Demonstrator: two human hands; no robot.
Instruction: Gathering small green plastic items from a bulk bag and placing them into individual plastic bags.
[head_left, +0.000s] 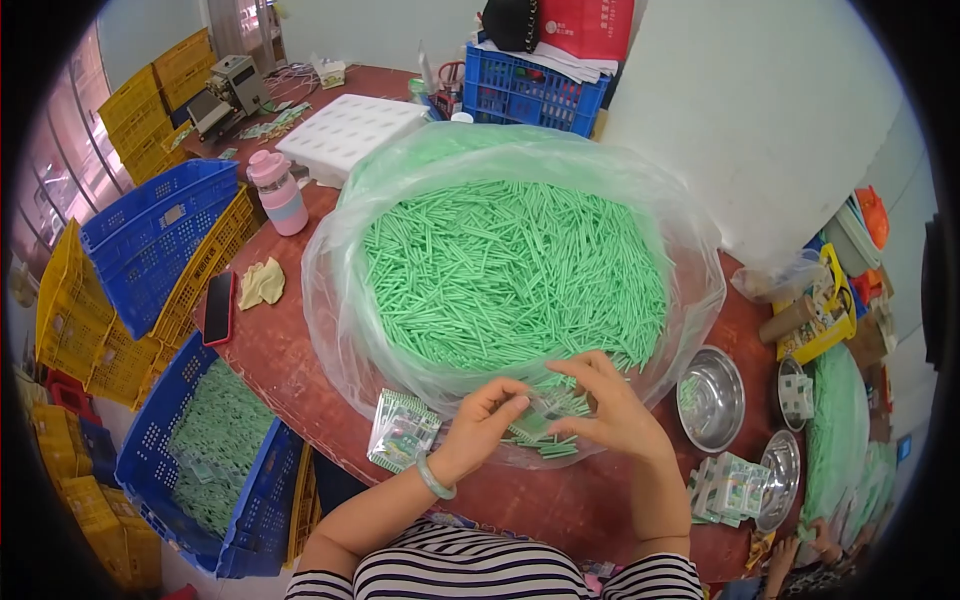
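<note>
A wide plastic bag (322, 300) lies spread on the red-brown table, filled with short green sticks (517, 270). At its near edge my left hand (487, 420) pinches a small clear and green plastic packet (534, 420) between thumb and fingers. My right hand (611, 412) is at the packet's right side, thumb and fingers spread around some green sticks; whether it grips them cannot be told. Loose green sticks (551, 448) lie just below the hands. A stack of printed packets (403, 431) rests left of my left wrist, which wears a pale green bangle (435, 476).
Metal bowls (711, 397) and stacked packets (731, 487) stand at right. A pink bottle (277, 193), phone (219, 307) and crumpled cloth (262, 284) are at left. A blue crate (262, 495) of filled packets sits beside the table. Another person's hands (821, 540) show at lower right.
</note>
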